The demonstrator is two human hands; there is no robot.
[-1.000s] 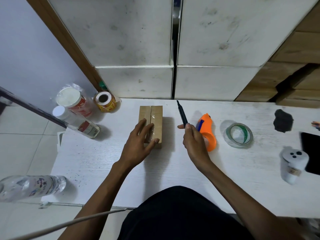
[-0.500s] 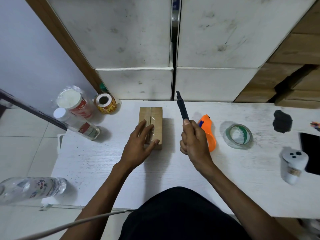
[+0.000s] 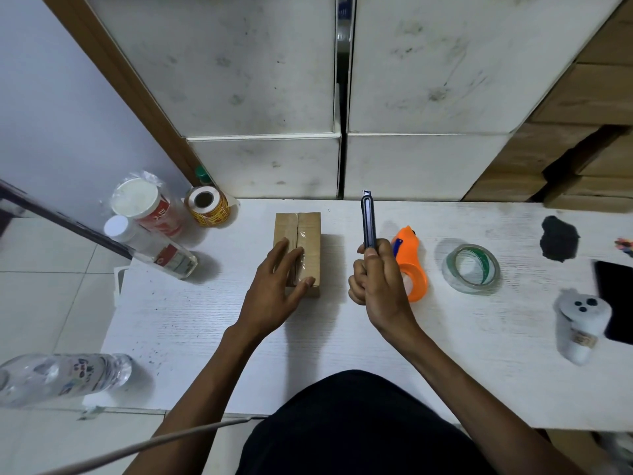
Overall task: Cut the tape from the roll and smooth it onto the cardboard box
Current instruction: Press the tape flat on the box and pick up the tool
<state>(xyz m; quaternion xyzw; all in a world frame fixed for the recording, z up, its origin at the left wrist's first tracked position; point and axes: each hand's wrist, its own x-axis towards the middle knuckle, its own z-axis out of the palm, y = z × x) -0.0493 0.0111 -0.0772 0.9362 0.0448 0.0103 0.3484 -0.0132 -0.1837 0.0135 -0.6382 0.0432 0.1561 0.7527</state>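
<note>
A small brown cardboard box (image 3: 303,228) lies on the white table (image 3: 342,337), with clear tape along its centre seam. My left hand (image 3: 274,296) rests flat on the box's near end, fingers spread over the tape. My right hand (image 3: 380,289) is closed around a dark utility knife (image 3: 368,221) that points away from me, just right of the box and not touching it. An orange tape dispenser (image 3: 409,262) lies right behind that hand. A clear tape roll with a green core (image 3: 471,269) sits further right.
Two jars (image 3: 147,207) and a yellow label roll (image 3: 207,207) stand at the table's back left. A plastic bottle (image 3: 61,375) lies at the front left edge. A black lump (image 3: 558,243), a dark phone (image 3: 616,299) and a grey controller (image 3: 579,320) occupy the right side. White cabinets (image 3: 342,97) back the table.
My right hand has tightened its grip around the knife and turned it more upright, shifting slightly. My left hand stays on the box.
</note>
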